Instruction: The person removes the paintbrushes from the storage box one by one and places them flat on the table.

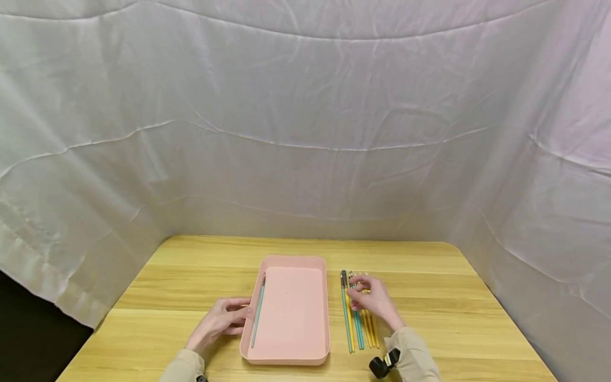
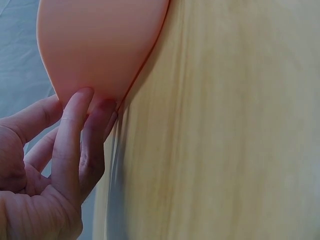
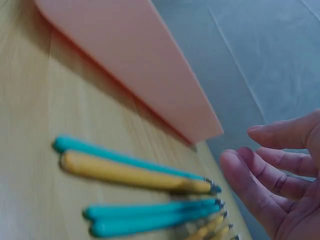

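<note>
A shallow pink tray (image 1: 291,313) lies on the table, with one pale teal paintbrush (image 1: 259,313) along its left side, bristles pointing away from me. My left hand (image 1: 221,321) holds the tray's left edge. In the left wrist view its fingers (image 2: 72,135) bear on the outer wall (image 2: 100,45), near the rim. To the right of the tray lie several teal paintbrushes (image 3: 150,217) and yellow paintbrushes (image 3: 135,174), side by side. Above their bristle ends hovers my right hand (image 1: 374,298), fingers loosely bent and nothing between them. It partly hides the brushes in the head view.
The light wooden table (image 1: 429,318) extends on both sides of the tray. A grey-white curtain (image 1: 310,175) encloses the back and sides. A small black camera (image 1: 382,365) is strapped to the right wrist, near the beige sleeve (image 1: 412,355).
</note>
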`<state>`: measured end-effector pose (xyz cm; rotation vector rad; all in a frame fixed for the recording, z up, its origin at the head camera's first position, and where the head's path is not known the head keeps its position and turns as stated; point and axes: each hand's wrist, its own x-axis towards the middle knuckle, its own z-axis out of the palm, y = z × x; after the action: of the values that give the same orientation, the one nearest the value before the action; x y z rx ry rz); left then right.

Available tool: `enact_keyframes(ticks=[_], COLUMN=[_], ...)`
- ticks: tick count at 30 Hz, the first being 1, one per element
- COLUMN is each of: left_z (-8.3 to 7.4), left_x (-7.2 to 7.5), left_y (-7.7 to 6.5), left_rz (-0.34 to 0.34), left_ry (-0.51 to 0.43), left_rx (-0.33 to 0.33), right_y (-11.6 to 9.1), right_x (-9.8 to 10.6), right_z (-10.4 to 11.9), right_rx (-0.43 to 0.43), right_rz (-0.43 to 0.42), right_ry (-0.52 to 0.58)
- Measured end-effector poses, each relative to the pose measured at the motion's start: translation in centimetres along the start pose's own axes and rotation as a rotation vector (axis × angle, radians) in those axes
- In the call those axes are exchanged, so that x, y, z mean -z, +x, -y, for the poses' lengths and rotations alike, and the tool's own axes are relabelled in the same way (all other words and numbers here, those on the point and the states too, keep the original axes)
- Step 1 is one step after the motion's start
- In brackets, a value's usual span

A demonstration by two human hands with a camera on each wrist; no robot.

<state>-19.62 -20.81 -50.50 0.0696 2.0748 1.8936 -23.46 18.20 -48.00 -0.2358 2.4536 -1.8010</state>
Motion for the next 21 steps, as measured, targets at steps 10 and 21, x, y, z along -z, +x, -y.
enact_keyframes(ticks=[10, 21], left_z=[0.1, 0.2], left_x=[-0.1, 0.0], left_y=[0.1, 0.1], left_rz=[-0.017, -0.014], left_ry=[0.011, 0.017], left_rx=[0.001, 0.001], right_y=[0.4, 1.4], right_x=[-2.4, -5.9], right_z=[2.2, 3.2], right_rx=[0.024, 0.019], right_rz=[0.075, 0.163], right_ry=[0.082, 0.127])
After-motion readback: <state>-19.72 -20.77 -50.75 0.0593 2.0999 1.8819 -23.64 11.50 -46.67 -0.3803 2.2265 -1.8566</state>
